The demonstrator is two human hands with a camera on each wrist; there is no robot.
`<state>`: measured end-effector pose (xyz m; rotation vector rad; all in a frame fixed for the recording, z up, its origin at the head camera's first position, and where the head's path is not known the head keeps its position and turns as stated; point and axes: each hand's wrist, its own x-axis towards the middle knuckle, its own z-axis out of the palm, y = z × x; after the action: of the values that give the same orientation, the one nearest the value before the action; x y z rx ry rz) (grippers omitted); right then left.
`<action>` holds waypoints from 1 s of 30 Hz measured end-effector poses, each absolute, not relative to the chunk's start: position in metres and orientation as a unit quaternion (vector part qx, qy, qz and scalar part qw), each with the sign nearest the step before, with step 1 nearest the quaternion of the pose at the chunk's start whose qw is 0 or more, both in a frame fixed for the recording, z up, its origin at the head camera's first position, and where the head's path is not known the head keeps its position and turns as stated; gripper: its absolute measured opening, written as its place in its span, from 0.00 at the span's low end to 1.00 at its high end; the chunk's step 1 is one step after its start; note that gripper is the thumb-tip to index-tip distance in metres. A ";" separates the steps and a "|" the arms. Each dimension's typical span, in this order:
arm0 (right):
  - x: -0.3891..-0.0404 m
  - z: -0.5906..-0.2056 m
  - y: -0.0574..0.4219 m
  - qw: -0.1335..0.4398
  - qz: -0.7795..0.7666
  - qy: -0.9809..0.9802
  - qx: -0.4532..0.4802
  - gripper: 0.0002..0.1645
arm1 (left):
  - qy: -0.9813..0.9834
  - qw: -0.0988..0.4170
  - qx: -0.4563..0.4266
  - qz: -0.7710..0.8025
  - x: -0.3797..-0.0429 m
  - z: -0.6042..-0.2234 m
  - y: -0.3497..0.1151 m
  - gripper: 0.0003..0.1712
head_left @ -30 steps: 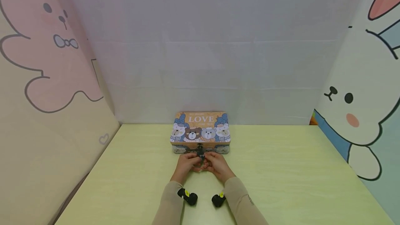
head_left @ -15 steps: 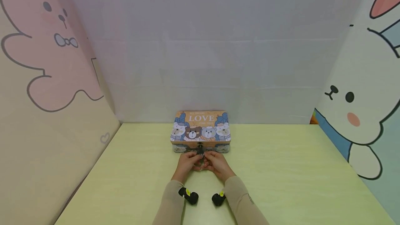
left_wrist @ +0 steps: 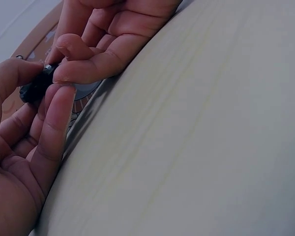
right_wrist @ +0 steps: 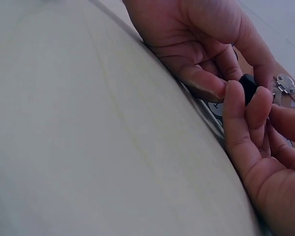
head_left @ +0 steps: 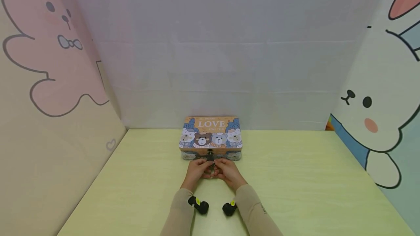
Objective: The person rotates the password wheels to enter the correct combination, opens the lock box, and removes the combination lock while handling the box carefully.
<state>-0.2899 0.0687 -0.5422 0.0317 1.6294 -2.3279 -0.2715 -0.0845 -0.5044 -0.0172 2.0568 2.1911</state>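
Note:
A tin box (head_left: 210, 132) with bears and the word LOVE on its closed lid stands at the back of the table. At its front hangs a small black combination padlock (left_wrist: 37, 84), just below the metal clasp (right_wrist: 286, 84). My left hand (head_left: 195, 173) pinches the padlock between thumb and fingers from the left. From the right, my right hand (head_left: 230, 174) pinches it too, its fingertips meeting those of the left. Fingers cover most of the padlock body in both wrist views, and its dials are hidden.
The pale yellow-green table (head_left: 295, 177) runs out to both sides of the box. A white backdrop (head_left: 210, 65) rises right behind it. Black wrist cameras (head_left: 202, 207) hang under both sleeves, close over the table. Cartoon-printed panels (head_left: 377, 119) flank the table.
White marks on the padlock's face showed between my fingers a second ago; now they are out of sight. Both hands stay almost in place at the box's front.

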 end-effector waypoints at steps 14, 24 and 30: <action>-0.287 -0.537 0.068 0.153 -0.806 0.572 0.015 0.10 | 0.672 0.068 -0.027 0.737 -0.287 -0.532 -0.090 0.11; -0.288 -0.536 0.068 0.149 -0.805 0.575 0.015 0.11 | 0.661 0.051 -0.052 0.747 -0.289 -0.539 -0.091 0.14; -0.287 -0.536 0.069 0.148 -0.800 0.581 0.018 0.14 | 0.662 0.044 -0.049 0.746 -0.285 -0.539 -0.091 0.18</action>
<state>-0.2866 0.0693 -0.5363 0.0521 1.6719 -2.3015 -0.2849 -0.0915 -0.5387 -0.1495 2.0246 2.2816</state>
